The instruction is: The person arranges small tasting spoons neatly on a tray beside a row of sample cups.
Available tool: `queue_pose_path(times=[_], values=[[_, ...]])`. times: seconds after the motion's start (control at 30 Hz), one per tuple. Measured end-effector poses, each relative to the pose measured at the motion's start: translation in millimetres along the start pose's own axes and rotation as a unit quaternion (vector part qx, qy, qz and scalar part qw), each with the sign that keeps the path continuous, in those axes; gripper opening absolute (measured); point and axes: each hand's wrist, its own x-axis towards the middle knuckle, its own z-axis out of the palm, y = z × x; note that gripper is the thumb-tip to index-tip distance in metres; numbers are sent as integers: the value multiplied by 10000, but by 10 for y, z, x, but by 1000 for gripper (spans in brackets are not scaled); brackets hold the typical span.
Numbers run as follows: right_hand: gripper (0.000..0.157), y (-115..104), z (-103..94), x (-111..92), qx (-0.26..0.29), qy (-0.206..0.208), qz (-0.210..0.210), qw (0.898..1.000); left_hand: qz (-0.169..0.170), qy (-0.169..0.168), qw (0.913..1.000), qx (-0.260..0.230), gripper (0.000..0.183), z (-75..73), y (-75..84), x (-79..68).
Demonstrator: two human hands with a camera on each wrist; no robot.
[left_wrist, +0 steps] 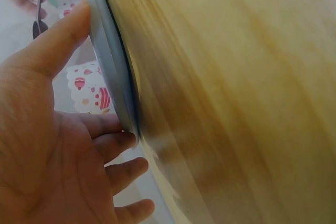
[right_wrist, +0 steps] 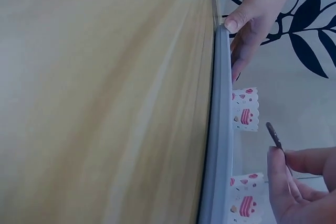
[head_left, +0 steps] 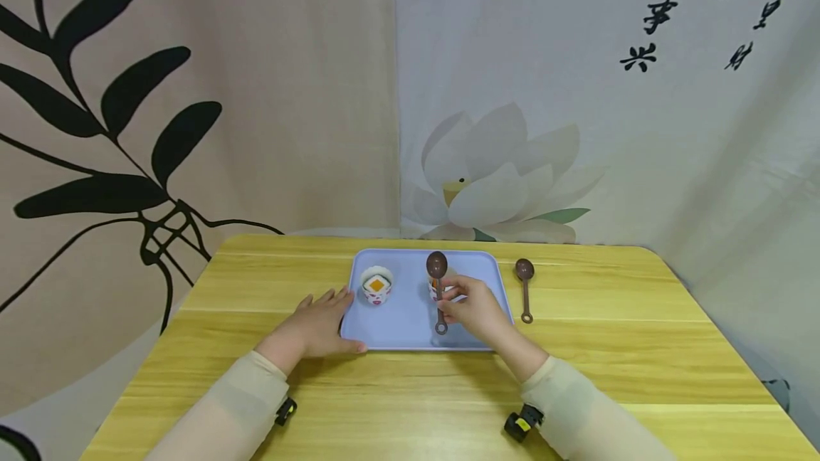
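Observation:
My right hand [head_left: 477, 315] pinches a brown spoon [head_left: 437, 265] by its handle, bowl end up, over the right part of a light blue tray [head_left: 403, 329]. Behind that hand stands a patterned paper cup [right_wrist: 244, 200], mostly hidden in the head view. A second paper cup [head_left: 376, 287] stands on the tray's left side, with an orange-and-white piece showing at its top. My left hand [head_left: 315, 329] rests at the tray's left end, thumb along the front edge and fingers extended by the left rim.
Right of the tray, another brown spoon [head_left: 524, 270] lies on the wooden table [head_left: 397, 404]. A printed curtain [head_left: 307, 91] hangs behind the table's far edge.

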Motion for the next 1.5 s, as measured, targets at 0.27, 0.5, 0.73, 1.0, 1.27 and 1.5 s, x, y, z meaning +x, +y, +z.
queue_pose_path(times=[0.27, 0.5, 0.73, 1.0, 1.27, 1.5], values=[[32, 6, 141, 66, 131, -23, -9, 9999, 6, -5, 10000, -35, 110, -3, -5, -11], [34, -21, 259, 95, 72, -104, 47, 9999, 13, 25, 10000, -3, 110, 10, -21, -11], [34, -30, 331, 132, 158, -102, 173, 9997, 5, 2, 10000, 9, 111, 18, -29, -9], [33, -44, 421, 166, 135, -101, 163, 9997, -10, -5, 10000, 1, 111, 5, -17, -19], [33, -55, 493, 202, 125, -17, 363, 9993, -46, -40, 10000, -16, 110, -5, -5, -7], [32, -38, 539, 223, 46, 23, 485, 9988, -47, -35, 10000, -13, 110, 12, -8, 10]])
